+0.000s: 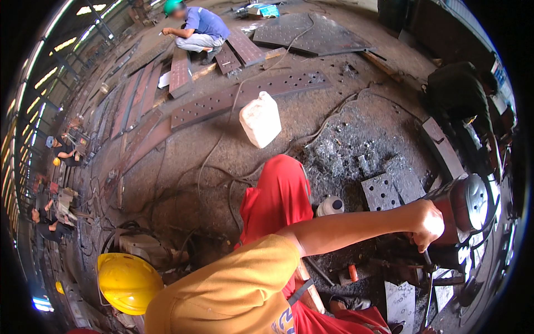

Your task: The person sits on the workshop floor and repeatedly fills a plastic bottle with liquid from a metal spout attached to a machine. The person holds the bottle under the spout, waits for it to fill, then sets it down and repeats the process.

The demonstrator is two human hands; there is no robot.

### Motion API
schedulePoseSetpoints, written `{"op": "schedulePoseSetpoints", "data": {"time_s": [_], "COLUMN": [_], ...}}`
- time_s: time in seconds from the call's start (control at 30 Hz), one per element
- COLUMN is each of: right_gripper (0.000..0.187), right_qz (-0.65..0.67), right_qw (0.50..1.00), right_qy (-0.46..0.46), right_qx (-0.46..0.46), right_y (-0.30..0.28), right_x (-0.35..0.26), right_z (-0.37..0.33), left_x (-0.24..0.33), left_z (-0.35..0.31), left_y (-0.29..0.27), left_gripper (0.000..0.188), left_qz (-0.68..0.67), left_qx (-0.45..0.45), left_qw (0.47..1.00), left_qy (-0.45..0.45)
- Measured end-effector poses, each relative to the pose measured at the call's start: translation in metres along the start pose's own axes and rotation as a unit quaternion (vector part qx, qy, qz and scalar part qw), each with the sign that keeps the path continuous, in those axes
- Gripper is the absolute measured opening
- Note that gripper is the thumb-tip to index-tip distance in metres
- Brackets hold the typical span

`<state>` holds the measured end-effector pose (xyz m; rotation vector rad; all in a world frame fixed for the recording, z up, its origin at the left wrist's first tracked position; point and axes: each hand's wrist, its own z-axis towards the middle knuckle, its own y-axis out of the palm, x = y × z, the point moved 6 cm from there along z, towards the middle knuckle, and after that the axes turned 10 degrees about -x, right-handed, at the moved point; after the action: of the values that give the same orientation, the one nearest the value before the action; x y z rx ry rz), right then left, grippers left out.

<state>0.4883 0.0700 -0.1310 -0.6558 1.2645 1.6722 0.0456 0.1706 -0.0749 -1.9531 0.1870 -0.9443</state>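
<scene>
- Head view: the right hand (427, 224), at the right of the frame, is closed in a fist around a dark lever (427, 257) on a red drilling machine (464, 209).
- The left hand is out of the picture, so I cannot tell its state.
- The machine stands at the right edge, beside a grey steel plate with holes (380, 192) and a heap of metal shavings (345, 147).
- A white plastic jug (260, 119) lies on the floor near the upper centre.
- A yellow hard hat (128, 282) sits at lower left.
- A crouching person in a blue shirt (203, 25) works on long rusty plates (250, 94) at the top.
</scene>
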Motion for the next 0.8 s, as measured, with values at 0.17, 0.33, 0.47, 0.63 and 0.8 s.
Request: {"op": "schedulePoseSetpoints", "data": {"time_s": [0.17,0.33,0.47,0.63,0.8], "right_gripper": [0.038,0.037,0.035,0.032,0.032], "right_qz": [0.001,-0.110,-0.027,-0.017,-0.199], "right_qw": [0.999,0.992,0.997,1.000,0.975], "right_qy": [-0.021,-0.046,-0.018,-0.014,-0.087], "right_qx": [-0.031,0.028,0.075,-0.021,0.046], "right_y": [-0.012,-0.012,0.013,0.011,0.005], "right_x": [0.001,0.000,-0.001,-0.004,-0.004], "right_z": [0.000,-0.004,-0.001,0.002,-0.002], "left_x": [0.004,0.004,0.002,0.004,0.003], "left_z": [0.000,-0.003,0.001,0.002,0.000], "left_y": [-0.001,-0.001,0.000,0.000,0.000], "left_gripper": [0.023,0.018,0.017,0.018,0.023], "left_qz": [0.043,0.026,0.037,0.058,0.066], "left_qx": [-0.013,0.014,0.036,0.036,0.014], "left_qw": [0.999,1.000,0.999,0.998,0.998], "left_qy": [-0.020,-0.008,0.007,0.006,-0.009]}}
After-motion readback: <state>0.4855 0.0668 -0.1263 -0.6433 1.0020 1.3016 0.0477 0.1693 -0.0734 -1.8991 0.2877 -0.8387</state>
